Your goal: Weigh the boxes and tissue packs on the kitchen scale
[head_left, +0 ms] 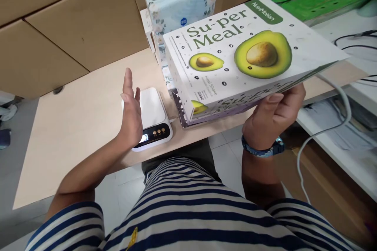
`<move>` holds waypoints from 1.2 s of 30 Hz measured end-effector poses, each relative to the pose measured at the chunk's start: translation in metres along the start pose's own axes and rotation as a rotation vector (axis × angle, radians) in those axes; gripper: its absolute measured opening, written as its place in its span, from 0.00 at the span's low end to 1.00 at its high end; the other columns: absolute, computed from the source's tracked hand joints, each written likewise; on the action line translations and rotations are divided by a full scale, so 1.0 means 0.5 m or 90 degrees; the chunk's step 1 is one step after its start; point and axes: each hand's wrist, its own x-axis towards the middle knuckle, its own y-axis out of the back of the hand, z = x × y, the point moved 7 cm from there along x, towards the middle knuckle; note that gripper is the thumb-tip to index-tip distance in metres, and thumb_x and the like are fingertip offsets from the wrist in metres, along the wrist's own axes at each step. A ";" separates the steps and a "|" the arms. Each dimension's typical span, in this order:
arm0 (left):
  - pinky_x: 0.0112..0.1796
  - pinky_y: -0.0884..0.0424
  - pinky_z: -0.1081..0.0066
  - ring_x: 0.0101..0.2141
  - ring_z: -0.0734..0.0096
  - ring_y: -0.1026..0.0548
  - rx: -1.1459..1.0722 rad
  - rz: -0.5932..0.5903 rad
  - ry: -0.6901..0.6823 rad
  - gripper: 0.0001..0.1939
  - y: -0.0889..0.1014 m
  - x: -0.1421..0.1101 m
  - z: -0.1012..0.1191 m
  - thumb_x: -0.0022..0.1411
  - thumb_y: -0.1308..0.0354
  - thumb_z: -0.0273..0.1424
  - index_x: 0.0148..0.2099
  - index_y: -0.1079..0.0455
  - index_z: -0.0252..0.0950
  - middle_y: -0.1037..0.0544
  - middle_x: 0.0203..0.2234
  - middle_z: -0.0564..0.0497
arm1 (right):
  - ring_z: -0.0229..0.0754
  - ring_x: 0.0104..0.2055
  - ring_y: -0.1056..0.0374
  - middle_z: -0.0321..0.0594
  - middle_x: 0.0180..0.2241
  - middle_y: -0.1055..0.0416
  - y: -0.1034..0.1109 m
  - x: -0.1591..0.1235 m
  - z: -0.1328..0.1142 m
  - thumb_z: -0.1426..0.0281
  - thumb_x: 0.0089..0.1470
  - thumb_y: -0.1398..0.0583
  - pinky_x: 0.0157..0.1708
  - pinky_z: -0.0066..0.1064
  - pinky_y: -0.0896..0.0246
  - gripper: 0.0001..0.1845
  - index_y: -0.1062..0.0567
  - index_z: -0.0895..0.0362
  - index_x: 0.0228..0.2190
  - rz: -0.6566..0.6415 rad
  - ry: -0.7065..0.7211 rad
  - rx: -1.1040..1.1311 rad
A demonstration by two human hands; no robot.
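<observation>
Brown cartons [85, 15] are standing along the far side of the pale wooden bench [73, 125]. Over the bench's right part, the white Su-per Meal box [226, 53] is tilting, its printed avocado face showing. Behind it, a pale blue floral tissue pack [182, 6] is standing. Left of the box, a white digital scale [153, 108] is lying on the bench. The right hand [272, 115] is gripping the box's near right edge, fingers clamping on it, thumb pressing the side. The left hand [131, 115] is holding nothing, its fingers extending upward before the scale; I cannot tell whether it is touching. A blue wristband [259, 151] is circling the right wrist.
</observation>
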 end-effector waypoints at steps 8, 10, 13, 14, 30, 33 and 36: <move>0.79 0.40 0.40 0.84 0.44 0.52 0.176 -0.206 -0.135 0.49 -0.073 -0.038 0.013 0.73 0.42 0.63 0.85 0.60 0.61 0.54 0.85 0.50 | 0.47 0.58 0.21 0.41 0.53 0.22 0.001 0.008 0.007 0.50 0.68 0.34 0.74 0.52 0.33 0.25 0.19 0.53 0.56 0.006 0.058 0.002; 0.78 0.36 0.43 0.82 0.43 0.47 0.211 -0.235 -0.198 0.54 -0.100 -0.038 0.025 0.71 0.38 0.62 0.85 0.64 0.58 0.53 0.85 0.45 | 0.48 0.59 0.22 0.39 0.52 0.22 0.002 0.006 0.010 0.48 0.66 0.33 0.72 0.50 0.30 0.26 0.19 0.51 0.55 0.029 0.037 0.006; 0.76 0.34 0.43 0.80 0.43 0.41 0.259 -0.235 -0.252 0.51 -0.123 -0.029 0.038 0.73 0.39 0.61 0.85 0.59 0.53 0.46 0.83 0.41 | 0.48 0.58 0.21 0.38 0.52 0.22 -0.002 0.001 0.013 0.47 0.64 0.31 0.72 0.49 0.30 0.25 0.19 0.48 0.55 0.051 -0.001 0.013; 0.76 0.33 0.43 0.80 0.43 0.40 0.274 -0.226 -0.263 0.50 -0.126 -0.026 0.041 0.73 0.39 0.60 0.84 0.58 0.52 0.44 0.82 0.40 | 0.48 0.57 0.21 0.38 0.52 0.22 -0.005 0.000 0.012 0.47 0.64 0.31 0.72 0.50 0.30 0.26 0.19 0.48 0.55 0.048 -0.003 0.014; 0.51 0.14 0.58 0.52 0.55 0.12 0.404 -0.104 -0.373 0.37 -0.133 -0.046 0.105 0.75 0.38 0.56 0.76 0.38 0.43 0.18 0.65 0.38 | 0.46 0.52 0.20 0.38 0.50 0.20 -0.012 0.000 0.021 0.49 0.58 0.28 0.68 0.53 0.26 0.25 0.18 0.51 0.50 0.066 -0.061 0.144; 0.56 0.15 0.54 0.48 0.55 0.11 0.469 -0.076 -0.391 0.38 -0.136 -0.048 0.105 0.75 0.39 0.58 0.73 0.35 0.40 0.17 0.63 0.39 | 0.45 0.50 0.20 0.37 0.47 0.20 -0.013 0.004 0.024 0.50 0.54 0.26 0.68 0.52 0.26 0.25 0.18 0.50 0.47 0.064 -0.085 0.177; 0.61 0.18 0.51 0.42 0.55 0.11 0.529 -0.022 -0.442 0.36 -0.146 -0.060 0.115 0.75 0.39 0.57 0.71 0.33 0.37 0.12 0.52 0.42 | 0.48 0.57 0.21 0.39 0.51 0.21 -0.015 0.006 0.031 0.49 0.49 0.24 0.73 0.56 0.31 0.29 0.20 0.52 0.47 0.065 -0.140 0.207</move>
